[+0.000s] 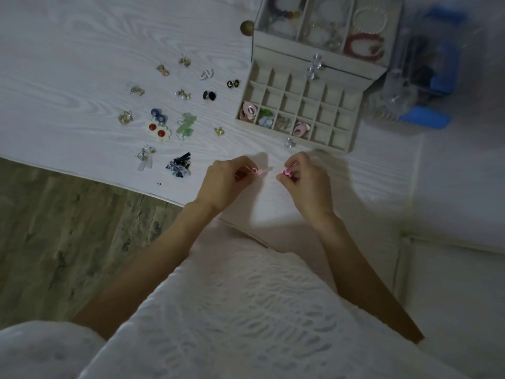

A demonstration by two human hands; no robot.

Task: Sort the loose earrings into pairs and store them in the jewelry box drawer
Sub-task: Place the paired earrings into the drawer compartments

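My left hand [228,177] pinches one pink earring [258,172], my right hand [303,175] pinches its mate [287,172], both above the table [82,36]. Tiny, light, fiddly, so I grip their bodies; the drawer [297,138] waits nearby.

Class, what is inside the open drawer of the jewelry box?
The drawer holds earrings in about five front-left compartments; the others look bare. Its back row is partly hidden under the box.

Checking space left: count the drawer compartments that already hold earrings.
5. In the open drawer: pink ovals at the front-left corner, green earrings right of them, pale blue earrings in front of the green, brownish earrings next right, second pink earrings beyond that. Blur may hide others.
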